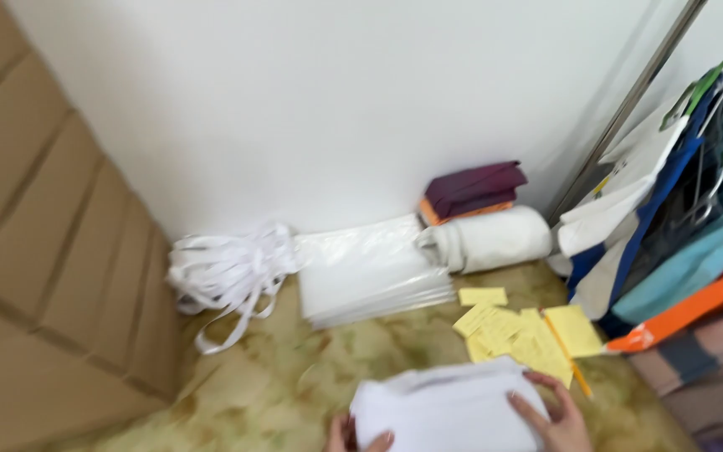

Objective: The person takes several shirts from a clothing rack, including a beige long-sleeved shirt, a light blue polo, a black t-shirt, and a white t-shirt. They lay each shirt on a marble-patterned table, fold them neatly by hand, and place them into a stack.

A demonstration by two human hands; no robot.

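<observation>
Two hands sat at the bottom edge, roughly 6 o'clock in the head view, both on one folded white cloth (449, 410) lying on the mottled green-yellow floor (294, 377). From 9 o'clock: stacked brown cardboard boxes (43, 251) filled the left side. Just right of them, at about 8 o'clock of centre, a tangled bundle of white straps (228, 272) lay against the white wall (294, 100). Next, near centre, a stack of clear plastic bags (374, 272), touching the straps. Left hand (357, 435) mostly cut off by the frame; fingertips curled over the cloth's lower left edge, grip looked closed on it, though blurred. Right hand (554, 414) at 5 o'clock, fingers spread and bent over the cloth's right end, pressing or holding it; how tight, cannot tell. Above it, yellow paper slips (520, 331) were scattered on the floor with an orange pencil (571, 356) across them. At 2 o'clock of centre a white fabric roll (495, 238) lay by the wall, dark maroon folded fabric (474, 188) stacked on top. Far right, 3 o'clock: hanging garments (679, 226) in white, blue, teal and orange, beside a slanted metal pole (629, 105).
</observation>
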